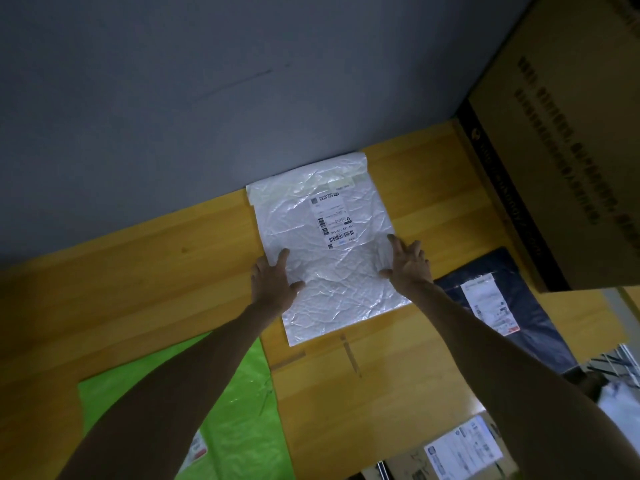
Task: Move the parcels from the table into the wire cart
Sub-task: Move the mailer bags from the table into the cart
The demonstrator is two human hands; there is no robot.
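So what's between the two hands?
Head view: only the white parcel itself, bare crinkled plastic, with left hand and right hand on its side edges.

A grey wall [173, 98] meets a large cardboard box [571, 140], print seemingly unreadable.

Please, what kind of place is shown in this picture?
Most likely a parcel sorting or dispatch room. A white mailer, a green mailer and a dark mailer, each with a printed shipping label, lie on a wooden table, and a large printed carton is at the right.
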